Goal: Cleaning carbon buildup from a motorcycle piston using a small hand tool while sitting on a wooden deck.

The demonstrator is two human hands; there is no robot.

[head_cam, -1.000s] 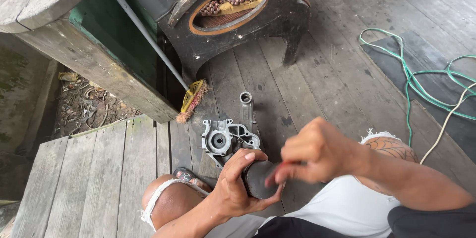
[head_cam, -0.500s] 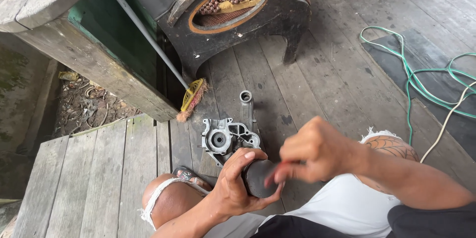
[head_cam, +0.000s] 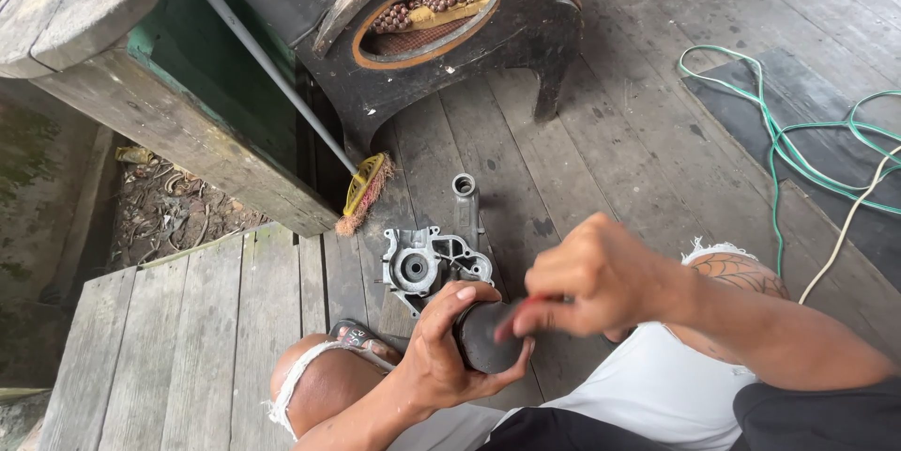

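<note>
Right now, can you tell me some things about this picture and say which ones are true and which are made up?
1. The left hand grips a dark round part. True.
2. The right hand lies flat on the wooden floor. False: it is raised, pinching something thin and red at the dark part.
3. A grey metal casting sits on the boards. True.
4. The green cord is wrapped around the casting. False: it lies apart, far to the right.
5. A brush lies beside the wooden beam. True.

Weathered grey wooden plank deck (head_cam: pixel 610 132) carries everything: a cast metal housing (head_cam: pixel 432 263) just beyond the left hand (head_cam: pixel 441 357), a small brush (head_cam: pixel 364 190) further out, green hose (head_cam: pixel 798 151) off past the right hand (head_cam: pixel 591 277)
</note>
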